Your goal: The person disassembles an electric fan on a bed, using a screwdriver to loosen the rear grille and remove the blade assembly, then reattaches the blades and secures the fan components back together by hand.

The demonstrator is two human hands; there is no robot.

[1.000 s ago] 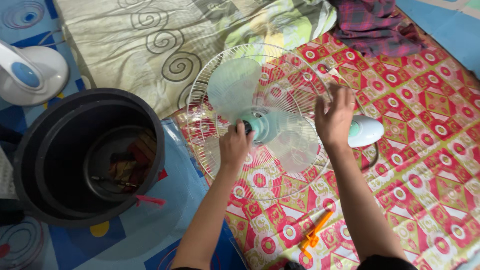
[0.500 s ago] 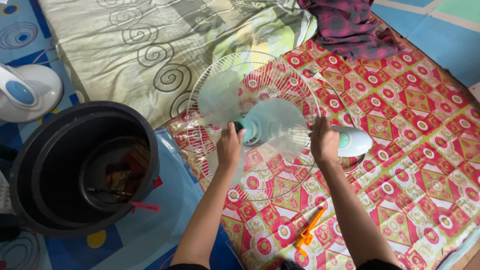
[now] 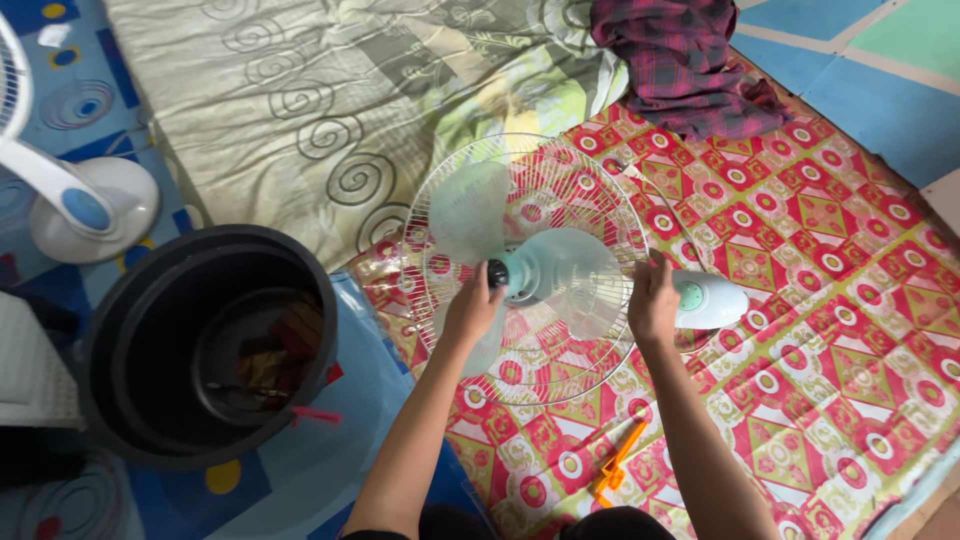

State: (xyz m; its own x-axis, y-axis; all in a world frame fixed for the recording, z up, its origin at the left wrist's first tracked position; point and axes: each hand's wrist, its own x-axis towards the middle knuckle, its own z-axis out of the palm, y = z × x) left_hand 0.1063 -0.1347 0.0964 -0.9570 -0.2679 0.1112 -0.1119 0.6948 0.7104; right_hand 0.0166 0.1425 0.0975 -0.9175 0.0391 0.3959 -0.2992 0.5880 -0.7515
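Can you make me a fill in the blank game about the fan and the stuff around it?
1. The left hand touches the dark knob at the ____ of the fan blade.
2. The big black bucket sits to the ____ of the fan.
3. The small tool on the mat is ____ in colour.

Missing words: middle; left; orange

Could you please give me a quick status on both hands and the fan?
Left hand pinching the dark hub cap of the fan blade. Right hand gripping the rear grille rim. Orange tool lying nearby, not obstructing.
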